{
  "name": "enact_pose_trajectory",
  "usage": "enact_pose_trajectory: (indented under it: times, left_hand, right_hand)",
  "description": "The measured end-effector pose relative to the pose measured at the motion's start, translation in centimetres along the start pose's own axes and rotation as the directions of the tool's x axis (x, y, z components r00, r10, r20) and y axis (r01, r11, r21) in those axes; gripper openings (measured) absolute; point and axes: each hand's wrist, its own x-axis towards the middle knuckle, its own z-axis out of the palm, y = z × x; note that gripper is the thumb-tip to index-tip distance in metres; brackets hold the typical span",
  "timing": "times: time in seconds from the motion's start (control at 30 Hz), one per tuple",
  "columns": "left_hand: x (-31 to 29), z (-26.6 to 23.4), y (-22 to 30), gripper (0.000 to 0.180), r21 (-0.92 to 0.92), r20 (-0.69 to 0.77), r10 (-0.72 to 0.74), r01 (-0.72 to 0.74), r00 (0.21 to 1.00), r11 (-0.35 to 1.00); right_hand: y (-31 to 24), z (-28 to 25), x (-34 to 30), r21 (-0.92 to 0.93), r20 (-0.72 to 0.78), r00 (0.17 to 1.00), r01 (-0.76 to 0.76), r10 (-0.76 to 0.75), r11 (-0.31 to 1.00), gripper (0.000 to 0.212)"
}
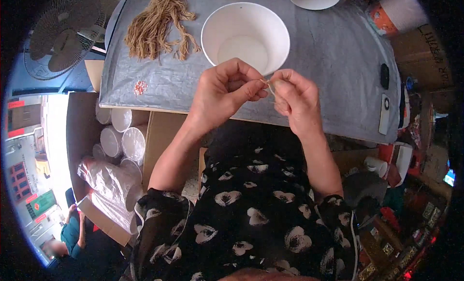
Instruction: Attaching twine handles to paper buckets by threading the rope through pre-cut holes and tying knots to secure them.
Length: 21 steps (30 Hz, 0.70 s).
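Observation:
Between my fingertips is a short length of thin tan cord (269, 86), looped or knotted where the fingers meet. My left hand (217, 90) pinches one part of it, fingers curled in. Close beside it, my right hand (298, 98) pinches the cord from the other side. Both hands are just above the table's near edge, in front of a white round tub (211, 39) whose visible inside holds nothing I can make out. A thick bundle of tan cords (157, 27) lies at the far left of the tub. Nearer me is a small pile of red and white bits (140, 87).
A grey sheet covers the table (338, 53). Left of me, an open carton (104, 215) holds several plastic-wrapped white tubs (134, 144). A fan (65, 44) stands beyond it. On the right edge lie a black object (384, 76) and a white device (384, 114). Another person (72, 232) is at lower left.

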Motion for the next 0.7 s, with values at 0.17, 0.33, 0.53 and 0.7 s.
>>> enact_pose_trajectory:
  times: [0.17, 0.33, 0.53, 0.7]
  left_hand:
    - [0.2, -0.2, 0.0, 0.006, 0.009, 0.009, -0.014, 0.014, 1.000, 1.000]
    - [0.2, 0.0, 0.2, 0.006, 0.063, 0.005, -0.010, 0.009, 1.000, 0.998]
    - [0.4, -0.1, 0.3, 0.008, 0.021, 0.019, -0.018, 0.017, 1.000, 1.000]
    - [0.3, -0.2, 0.1, 0.015, -0.028, 0.033, -0.024, 0.025, 0.999, 0.999]
  right_hand:
    - [-1.3, 0.1, 0.0, -0.195, -0.041, 0.996, 0.070, -0.079, 0.978, 0.022]
    - [-1.5, 0.5, 0.1, -0.453, 0.029, 0.974, 0.214, -0.226, 0.865, 0.016]
    - [-1.4, 0.8, 0.3, -0.451, 0.000, 0.961, 0.246, -0.275, 0.858, 0.013]
    - [-1.0, 0.9, 0.2, -0.293, -0.057, 0.981, 0.160, -0.184, 0.943, 0.013]
